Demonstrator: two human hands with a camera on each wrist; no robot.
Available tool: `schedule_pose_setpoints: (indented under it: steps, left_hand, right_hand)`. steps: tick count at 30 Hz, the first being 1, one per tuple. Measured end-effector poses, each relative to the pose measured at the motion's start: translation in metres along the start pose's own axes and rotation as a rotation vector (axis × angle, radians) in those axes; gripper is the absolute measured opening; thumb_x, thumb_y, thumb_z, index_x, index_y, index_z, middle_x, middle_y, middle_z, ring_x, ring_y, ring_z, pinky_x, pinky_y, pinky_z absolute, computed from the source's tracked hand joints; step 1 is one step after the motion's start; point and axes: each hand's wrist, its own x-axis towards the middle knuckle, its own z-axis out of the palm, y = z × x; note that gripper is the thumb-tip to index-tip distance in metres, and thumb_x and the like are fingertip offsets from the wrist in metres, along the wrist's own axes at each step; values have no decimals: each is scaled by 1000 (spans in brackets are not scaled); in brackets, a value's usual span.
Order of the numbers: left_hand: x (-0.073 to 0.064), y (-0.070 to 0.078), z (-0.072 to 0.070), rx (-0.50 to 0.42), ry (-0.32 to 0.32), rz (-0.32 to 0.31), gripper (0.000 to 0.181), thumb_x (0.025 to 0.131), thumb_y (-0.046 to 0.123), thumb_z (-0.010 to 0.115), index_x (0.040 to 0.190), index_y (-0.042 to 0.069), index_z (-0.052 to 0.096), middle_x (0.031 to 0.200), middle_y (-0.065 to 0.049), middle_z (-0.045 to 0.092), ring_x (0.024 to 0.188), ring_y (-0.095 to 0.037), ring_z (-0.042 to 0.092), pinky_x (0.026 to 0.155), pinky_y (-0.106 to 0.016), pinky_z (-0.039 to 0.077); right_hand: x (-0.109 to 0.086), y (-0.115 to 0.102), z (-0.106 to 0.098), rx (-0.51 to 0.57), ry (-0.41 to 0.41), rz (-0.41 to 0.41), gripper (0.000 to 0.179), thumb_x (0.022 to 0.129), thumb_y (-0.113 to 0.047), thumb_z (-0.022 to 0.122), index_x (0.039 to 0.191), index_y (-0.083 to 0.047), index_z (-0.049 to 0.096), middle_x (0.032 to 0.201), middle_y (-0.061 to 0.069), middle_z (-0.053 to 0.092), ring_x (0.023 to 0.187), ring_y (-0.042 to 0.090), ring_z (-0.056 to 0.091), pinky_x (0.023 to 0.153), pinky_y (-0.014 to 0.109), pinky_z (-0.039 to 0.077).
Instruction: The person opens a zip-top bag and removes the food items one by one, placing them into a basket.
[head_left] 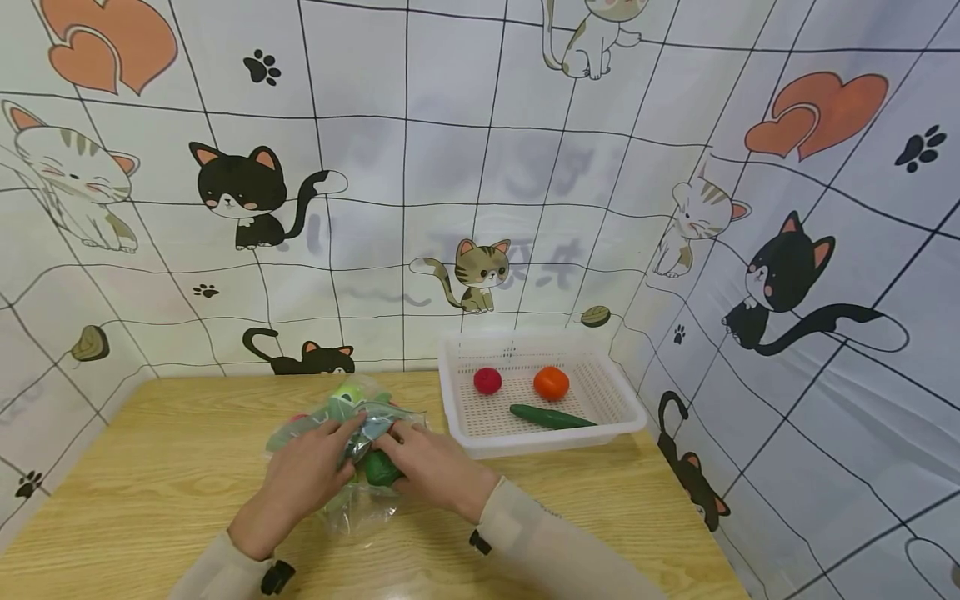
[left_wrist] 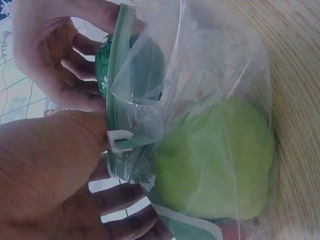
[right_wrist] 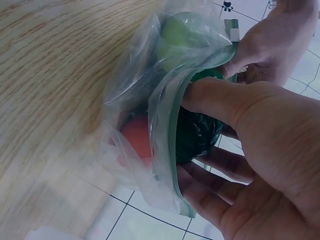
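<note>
A clear zip bag (head_left: 360,510) with a green zip edge lies on the table between both hands. My left hand (head_left: 303,468) grips its mouth beside the white slider (left_wrist: 120,141). With my right hand (head_left: 441,467) I hold a dark green, glossy, bumpy round fruit or vegetable (right_wrist: 197,132) at the bag's opening, partly inside. Through the plastic show a large light green fruit (left_wrist: 215,162) and a red round thing (right_wrist: 136,137). The right thumb lies inside the opening. Folds of plastic blur the other contents.
Right of the bag, a white perforated basket (head_left: 480,446) stands on the wooden table (head_left: 135,492). In it lie a red round vegetable (head_left: 487,381), an orange-red tomato-like one (head_left: 551,383) and a cucumber (head_left: 551,417). A cat-patterned sheet (head_left: 375,233) hangs behind and at the sides.
</note>
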Motion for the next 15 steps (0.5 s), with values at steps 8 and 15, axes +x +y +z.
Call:
schedule_pose_setpoints:
  steps: [8, 15]
  left_hand:
    - [0, 1, -1, -1, 14, 13, 75, 92, 18, 94, 162, 11, 68, 120, -15, 81, 78, -21, 68, 60, -38, 55]
    - [0, 0, 0, -7, 5, 4, 75, 91, 16, 93, 162, 10, 68, 115, -13, 81, 74, -17, 61, 58, -36, 51]
  right_hand:
    - [-2, 2, -6, -36, 35, -9, 69, 101, -44, 93, 160, -25, 63, 152, 2, 70, 132, 19, 78, 94, 31, 70]
    - [-2, 2, -20, 8, 51, 6, 66, 100, -41, 95, 157, -27, 65, 157, 3, 71, 134, 21, 79, 97, 34, 71]
